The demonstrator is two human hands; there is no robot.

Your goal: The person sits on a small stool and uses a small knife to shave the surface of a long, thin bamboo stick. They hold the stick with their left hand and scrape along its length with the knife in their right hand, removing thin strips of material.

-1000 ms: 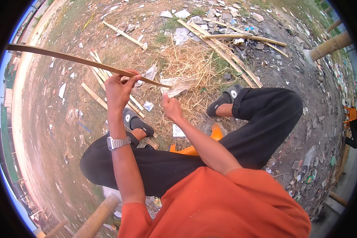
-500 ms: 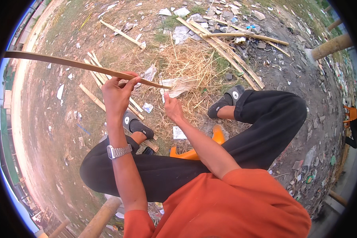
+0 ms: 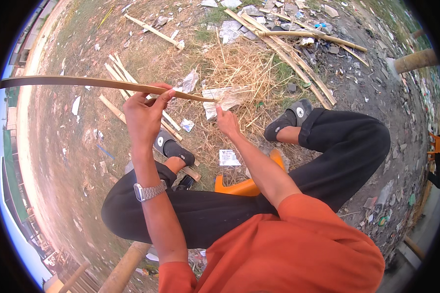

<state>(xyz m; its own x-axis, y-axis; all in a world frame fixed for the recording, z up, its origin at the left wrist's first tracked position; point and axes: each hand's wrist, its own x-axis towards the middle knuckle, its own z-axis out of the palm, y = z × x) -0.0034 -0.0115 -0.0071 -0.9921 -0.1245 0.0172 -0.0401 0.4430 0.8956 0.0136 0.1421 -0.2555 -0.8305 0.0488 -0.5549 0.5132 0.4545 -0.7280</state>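
My left hand [image 3: 146, 112] is closed around a long, thin bamboo strip [image 3: 90, 82], thumb on its near side. The strip runs out to the far left, almost level and slightly bowed. At its right end my right hand [image 3: 228, 123] is closed in a fist with the thumb pointing up. A thin, blade-like tool stands up from that fist against the strip's tip; little of it shows. Both hands are in front of me, above the ground between my feet. Below the tip lie a crumpled pale sheet [image 3: 234, 95] and a pile of straw-coloured shavings [image 3: 252, 66].
Several split bamboo strips [image 3: 298, 61] lie at the far right, and more bamboo pieces [image 3: 123, 73] lie by my left foot. An orange plastic piece [image 3: 239, 188] and a printed white card [image 3: 229, 157] are between my legs. A bamboo post [image 3: 415, 62] stands at right; litter covers the ground.
The bamboo strip has become more level, its left end lower and its right tip slightly higher. My right hand stays at the tip. The whole view has shifted a little.
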